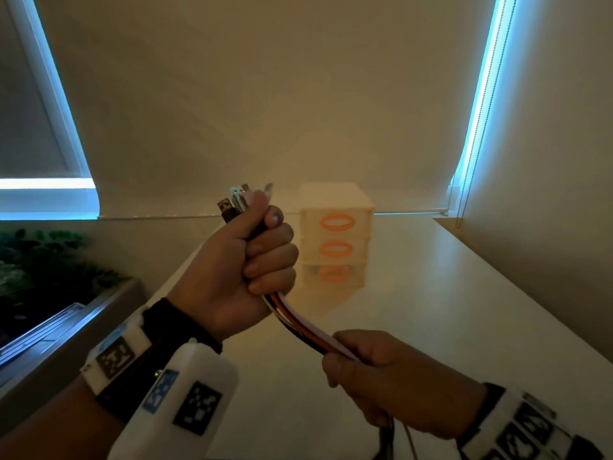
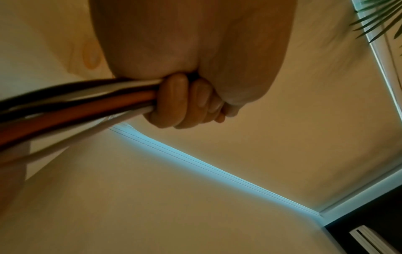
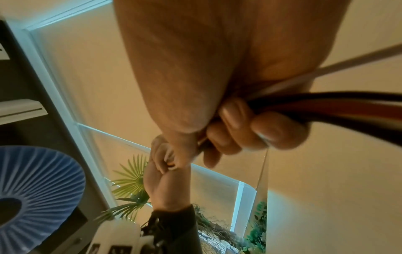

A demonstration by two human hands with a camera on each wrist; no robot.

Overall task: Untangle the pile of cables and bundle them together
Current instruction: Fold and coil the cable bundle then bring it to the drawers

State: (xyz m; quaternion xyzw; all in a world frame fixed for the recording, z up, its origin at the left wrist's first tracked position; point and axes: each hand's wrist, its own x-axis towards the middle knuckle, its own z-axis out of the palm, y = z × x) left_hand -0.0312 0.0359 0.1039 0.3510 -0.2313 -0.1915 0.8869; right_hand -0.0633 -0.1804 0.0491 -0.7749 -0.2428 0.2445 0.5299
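1. The left hand point(image 1: 232, 270) is raised above the table point(image 1: 447, 293), its fingers curled tight in a fist round the cables point(image 1: 298, 323) just below their plugs point(image 1: 237, 200), which stick out of the top of the fist
2. The right hand point(image 1: 384, 376) sits lower and nearer the body, its fingers also wrapped round the same cables, which run in a short, nearly straight stretch between the two fists
3. Black, orange, white and pale pink strands lie side by side there, with no knots or crossings visible, so the untangling looks largely done
4. Below the right hand the loose tails point(image 1: 394, 439) drop out of view; whether they are tidy cannot be told
5. No tie, band or wrap shows on the cables, so securing the bundle appears to be what is left
6. A small set of drawers point(image 1: 335, 237) with orange handles stands at the back of the table, well apart from both hands
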